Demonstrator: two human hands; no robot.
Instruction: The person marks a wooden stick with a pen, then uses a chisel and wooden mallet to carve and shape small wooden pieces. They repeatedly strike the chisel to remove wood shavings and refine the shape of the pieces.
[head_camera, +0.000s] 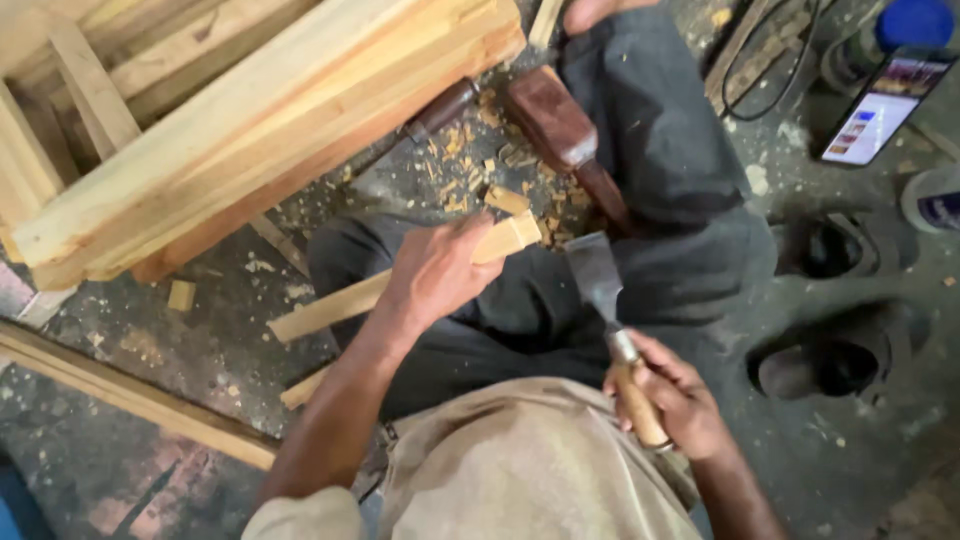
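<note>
My left hand (435, 270) grips a short wooden strip (330, 310) near its far end, holding it slanted over my lap. My right hand (675, 395) holds a wide chisel (598, 278) by its wooden handle, blade pointing up toward the strip's end. Blade and strip end are close but apart. A dark wooden mallet (560, 125) lies on the floor beyond, among wood chips (465, 170). A second chisel (440, 110) with a dark handle rests beside it.
Stacked timber beams (270, 120) fill the upper left. A long wooden batten (130, 395) lies at the lower left. A lit phone (880, 110) leans at the upper right, with a cable (770, 60), a blue-capped bottle (905, 25) and a pair of dark shoes (830, 300) nearby.
</note>
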